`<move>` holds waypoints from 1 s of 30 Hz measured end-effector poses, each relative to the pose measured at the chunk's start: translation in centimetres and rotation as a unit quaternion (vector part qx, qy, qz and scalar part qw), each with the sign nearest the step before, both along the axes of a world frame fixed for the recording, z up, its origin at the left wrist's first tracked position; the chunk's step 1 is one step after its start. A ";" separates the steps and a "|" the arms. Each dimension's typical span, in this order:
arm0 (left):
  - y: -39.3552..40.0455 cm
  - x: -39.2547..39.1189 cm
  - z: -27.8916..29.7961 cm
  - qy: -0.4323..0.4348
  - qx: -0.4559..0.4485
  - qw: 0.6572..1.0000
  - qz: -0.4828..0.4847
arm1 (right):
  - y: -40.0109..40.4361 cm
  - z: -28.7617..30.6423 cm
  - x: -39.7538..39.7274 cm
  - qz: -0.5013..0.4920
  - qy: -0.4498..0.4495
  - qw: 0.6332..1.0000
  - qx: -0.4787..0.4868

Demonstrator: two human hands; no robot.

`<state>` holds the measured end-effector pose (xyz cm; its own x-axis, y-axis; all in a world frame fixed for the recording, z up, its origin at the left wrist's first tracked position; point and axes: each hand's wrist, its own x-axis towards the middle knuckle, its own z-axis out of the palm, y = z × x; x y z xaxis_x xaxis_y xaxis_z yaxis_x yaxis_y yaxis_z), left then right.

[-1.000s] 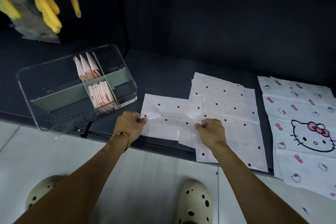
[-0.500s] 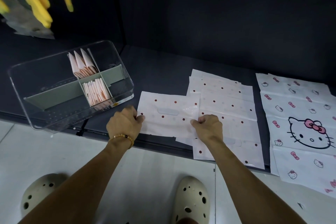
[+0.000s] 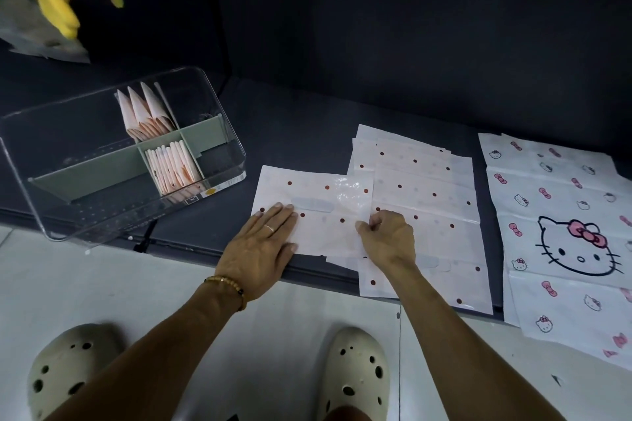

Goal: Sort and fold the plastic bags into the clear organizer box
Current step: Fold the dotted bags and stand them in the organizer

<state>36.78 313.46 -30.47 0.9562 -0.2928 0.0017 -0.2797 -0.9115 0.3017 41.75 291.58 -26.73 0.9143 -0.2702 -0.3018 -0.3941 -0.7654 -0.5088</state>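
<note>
My left hand (image 3: 265, 243) lies flat, fingers straight and together, pressing down the left end of one white plastic bag (image 3: 318, 212) printed with dark red dots. My right hand (image 3: 386, 236) has its fingers curled and pinches the right edge of that same bag, where the thin film is crinkled and glossy. The bag lies crosswise on the dark bench (image 3: 297, 137), its near edge close to the bench's front lip.

Just right of it, and partly under it, is a stack of dotted bags (image 3: 424, 181), flat and rectangular with fold creases; I cannot count the layers exactly. Farther right lies one larger white bag with a cat face and pink bows (image 3: 564, 239), its near end hanging past the bench edge.

To the left sits one clear organizer box (image 3: 219, 106), rigid with rounded corners, split by grey-green dividers (image 3: 92, 171). Two of its compartments hold folded bags: three pointed triangular folds (image 3: 143, 113) in the back one, and a tight row of upright flat folds (image 3: 174, 167) in the front one.

Below, my two cream perforated clogs (image 3: 355, 372) stand on the pale tiled floor. A beaded bracelet (image 3: 227, 285) circles my left wrist.
</note>
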 end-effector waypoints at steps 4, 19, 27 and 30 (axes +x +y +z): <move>-0.1 -0.1 0.3 -0.011 0.009 1.000 -0.001 | 1.1 0.3 -1.9 0.094 -0.176 0.966 -0.164; 0.0 0.2 0.5 0.011 0.002 1.000 0.001 | -3.0 -1.9 -4.7 0.375 -0.130 0.904 -0.157; 0.0 0.9 1.2 0.048 -0.001 0.999 0.016 | -1.9 0.3 -3.7 0.431 -0.213 0.860 -0.172; 0.0 0.7 1.4 0.056 0.004 0.998 0.012 | -1.4 0.2 -3.4 0.448 -0.229 0.836 -0.216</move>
